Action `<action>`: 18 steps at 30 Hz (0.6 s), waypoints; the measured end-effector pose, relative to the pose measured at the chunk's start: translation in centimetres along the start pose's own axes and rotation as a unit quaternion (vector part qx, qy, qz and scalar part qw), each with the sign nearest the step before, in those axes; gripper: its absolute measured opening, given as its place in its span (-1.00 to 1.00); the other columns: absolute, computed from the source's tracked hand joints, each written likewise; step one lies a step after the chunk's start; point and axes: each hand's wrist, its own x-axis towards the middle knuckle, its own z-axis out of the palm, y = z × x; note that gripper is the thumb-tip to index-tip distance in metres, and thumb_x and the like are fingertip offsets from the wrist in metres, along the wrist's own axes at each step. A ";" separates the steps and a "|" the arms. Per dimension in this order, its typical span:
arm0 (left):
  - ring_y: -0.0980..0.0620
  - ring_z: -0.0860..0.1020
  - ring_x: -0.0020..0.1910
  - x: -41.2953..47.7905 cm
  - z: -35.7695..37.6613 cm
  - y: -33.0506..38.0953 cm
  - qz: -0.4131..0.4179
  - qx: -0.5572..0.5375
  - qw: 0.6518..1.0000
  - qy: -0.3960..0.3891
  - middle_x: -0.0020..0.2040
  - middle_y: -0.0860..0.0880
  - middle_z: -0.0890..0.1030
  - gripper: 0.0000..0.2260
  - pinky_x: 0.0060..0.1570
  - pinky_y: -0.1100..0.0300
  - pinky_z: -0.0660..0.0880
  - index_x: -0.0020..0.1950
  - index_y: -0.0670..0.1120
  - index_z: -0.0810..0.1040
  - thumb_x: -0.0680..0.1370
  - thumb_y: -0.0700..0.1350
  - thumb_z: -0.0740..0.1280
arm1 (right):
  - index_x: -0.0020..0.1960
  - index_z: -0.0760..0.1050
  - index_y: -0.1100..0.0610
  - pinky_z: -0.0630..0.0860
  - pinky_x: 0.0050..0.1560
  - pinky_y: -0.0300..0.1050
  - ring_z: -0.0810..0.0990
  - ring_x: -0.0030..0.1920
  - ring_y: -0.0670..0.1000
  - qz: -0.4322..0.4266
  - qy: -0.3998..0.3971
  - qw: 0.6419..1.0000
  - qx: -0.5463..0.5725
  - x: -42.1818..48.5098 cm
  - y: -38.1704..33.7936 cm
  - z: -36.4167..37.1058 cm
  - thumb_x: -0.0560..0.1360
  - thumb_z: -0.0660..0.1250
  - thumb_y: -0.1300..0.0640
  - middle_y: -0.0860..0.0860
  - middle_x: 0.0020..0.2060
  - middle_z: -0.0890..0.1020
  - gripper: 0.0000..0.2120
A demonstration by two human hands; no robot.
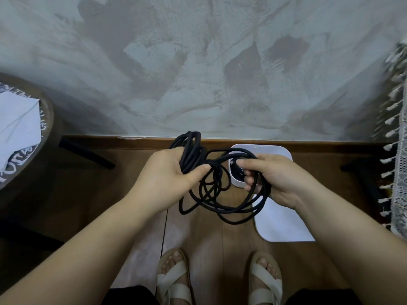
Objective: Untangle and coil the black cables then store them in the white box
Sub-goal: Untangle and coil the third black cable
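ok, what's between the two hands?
Head view: tangled loops of the black cables span from the left hand to the right hand, hanging loose; the white box sits on the floor behind them.

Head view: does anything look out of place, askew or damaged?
Only the cables: a loose tangle of crossing loops hangs between the left hand and right hand, over the box. Nothing looks damaged or spilled.

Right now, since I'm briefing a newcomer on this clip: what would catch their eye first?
The tangle of black cables, hanging mid-frame between both hands: the left hand grips a bunched coil, the right hand pinches loose strands. Beneath the right hand the white box sits on the wooden floor by the wall.
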 end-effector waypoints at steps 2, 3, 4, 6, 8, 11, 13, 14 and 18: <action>0.15 0.59 -0.27 -0.2 -0.3 0.4 -0.011 -0.076 0.997 0.003 -0.31 0.04 0.63 -0.89 -0.20 0.29 0.48 -0.13 -0.06 0.63 0.45 -0.03 0.43 | -0.03 0.54 0.23 0.54 -0.46 -0.22 0.52 -0.48 -0.08 0.010 0.014 1.000 -0.006 0.1 0.3 0.2 0.49 0.36 0.23 0.06 -0.29 0.57 -0.91; 0.11 0.54 -0.38 -0.2 -0.5 0.4 -0.016 -0.100 0.995 0.000 -0.41 0.01 0.58 -0.88 -0.30 0.27 0.45 -0.18 -0.09 0.60 0.45 -0.05 0.42 | 0.02 0.55 0.23 0.58 -0.42 -0.21 0.57 -0.39 -0.05 0.015 0.017 1.000 -0.002 0.3 0.4 0.3 0.49 0.37 0.20 0.07 -0.20 0.59 -0.86; 0.10 0.45 -0.49 -0.2 -0.5 0.4 -0.022 -0.120 0.992 -0.003 -0.49 0.01 0.49 -0.84 -0.38 0.25 0.40 -0.25 -0.11 0.55 0.46 -0.05 0.42 | 0.05 0.55 0.22 0.62 -0.31 -0.17 0.60 -0.27 0.00 0.022 0.020 1.000 0.006 0.5 0.6 0.3 0.49 0.37 0.19 0.09 -0.11 0.60 -0.83; 0.09 0.32 -0.55 -0.2 -0.6 0.2 -0.033 -0.159 0.987 -0.006 -0.55 0.04 0.37 -0.75 -0.43 0.22 0.31 -0.33 -0.11 0.44 0.47 -0.06 0.41 | 0.04 0.56 0.20 0.61 -0.05 -0.06 0.60 -0.05 0.12 0.056 -0.007 0.997 0.047 0.7 0.9 0.4 0.49 0.35 0.17 0.14 -0.02 0.59 -0.85; 0.08 0.28 -0.56 -0.1 -0.8 0.1 -0.029 -0.181 0.983 -0.012 -0.56 0.02 0.35 -0.75 -0.45 0.25 0.28 -0.31 -0.12 0.41 0.48 -0.07 0.40 | -0.01 0.56 0.20 0.57 0.05 0.00 0.60 0.05 0.20 0.115 -0.063 0.984 0.120 0.4 1.0 0.8 0.51 0.31 0.16 0.23 0.00 0.61 -0.87; 0.09 0.28 -0.57 -0.1 -1.0 0.1 -0.015 -0.186 0.982 -0.026 -0.56 0.03 0.35 -0.75 -0.47 0.27 0.28 -0.33 -0.10 0.41 0.48 -0.09 0.39 | 0.03 0.48 0.23 0.62 -0.21 -0.11 0.66 -0.10 0.18 0.173 -0.092 0.963 0.183 0.3 1.2 1.0 0.44 0.35 0.13 0.32 0.03 0.58 -0.78; 0.06 0.27 -0.57 -0.1 -1.1 0.1 -0.009 -0.209 0.977 -0.042 -0.57 0.02 0.34 -0.74 -0.46 0.23 0.26 -0.35 -0.07 0.40 0.48 -0.10 0.40 | 0.11 0.40 0.24 0.53 -0.41 -0.21 0.66 -0.27 0.12 0.182 -0.092 0.960 0.194 0.6 1.3 1.0 0.33 0.41 0.11 0.28 -0.01 0.56 -0.59; 0.05 0.26 -0.57 -0.2 -1.1 0.1 -0.005 -0.220 0.974 -0.049 -0.57 0.02 0.32 -0.73 -0.46 0.22 0.23 -0.35 -0.08 0.39 0.48 -0.10 0.41 | 0.17 0.38 0.25 0.48 -0.44 -0.22 0.64 -0.32 0.10 0.181 -0.094 0.959 0.196 0.7 1.5 1.0 0.29 0.43 0.11 0.25 0.00 0.54 -0.49; 0.09 0.27 -0.60 -0.2 -1.6 0.5 0.026 -0.234 0.968 -0.092 -0.58 0.05 0.33 -0.69 -0.49 0.16 0.17 -0.24 -0.29 0.41 0.47 -0.09 0.43 | 0.25 0.40 0.23 0.42 -0.44 -0.25 0.49 -0.40 -0.02 0.167 -0.103 0.963 0.184 1.2 2.0 1.1 0.30 0.42 0.10 0.10 -0.18 0.56 -0.44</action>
